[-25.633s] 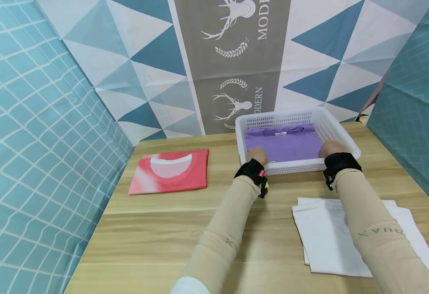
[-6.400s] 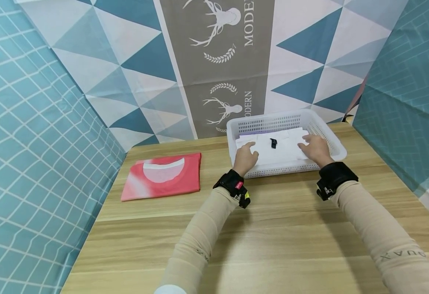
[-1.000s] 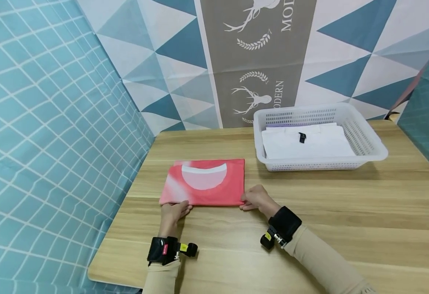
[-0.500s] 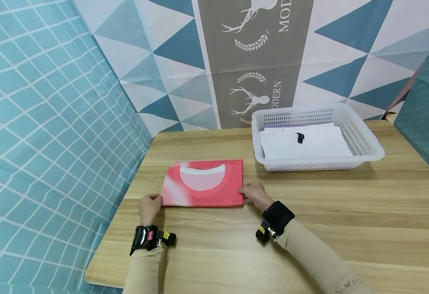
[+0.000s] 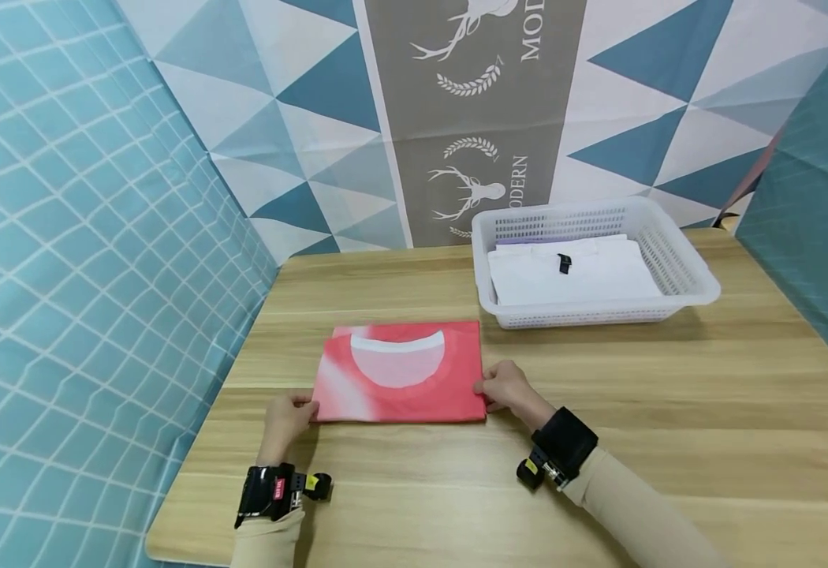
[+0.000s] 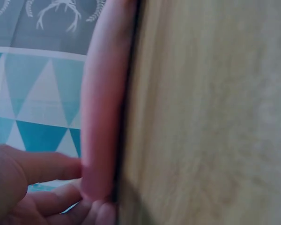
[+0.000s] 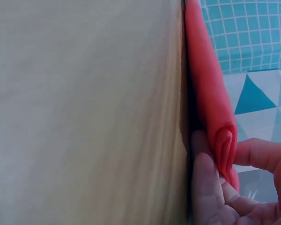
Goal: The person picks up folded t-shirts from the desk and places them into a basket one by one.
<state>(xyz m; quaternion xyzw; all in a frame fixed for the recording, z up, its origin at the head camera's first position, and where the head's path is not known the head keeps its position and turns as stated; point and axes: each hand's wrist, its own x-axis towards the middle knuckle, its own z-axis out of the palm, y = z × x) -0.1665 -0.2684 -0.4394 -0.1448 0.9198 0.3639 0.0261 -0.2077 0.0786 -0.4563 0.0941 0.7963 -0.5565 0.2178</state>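
Note:
A folded red-and-pink T-shirt [image 5: 403, 394] lies across the table in the head view, a pale half-round print on top. My left hand [image 5: 286, 422] pinches its near left corner. At the near right corner my right hand [image 5: 512, 389] grips the side edge. The left wrist view shows the shirt's front edge [image 6: 105, 108] between the thumb and fingers of the left hand [image 6: 30, 185]. In the right wrist view, the folded layers of the shirt [image 7: 213, 93] sit between thumb and fingers of the right hand [image 7: 267, 192], some fingers underneath.
A white plastic basket [image 5: 598, 317] stands at the back right of the wooden table [image 5: 634, 442]. Inside lies a folded white garment [image 5: 584, 280] with a small black item [image 5: 565, 263] on it. A purple edge [image 5: 527, 240] shows behind. Patterned cloths hang behind and beside the table.
Over the last second my left hand has shifted to the shirt's left corner, and the shirt has come slightly nearer. Much earlier, the white garment lay on the table; now it is in the basket.

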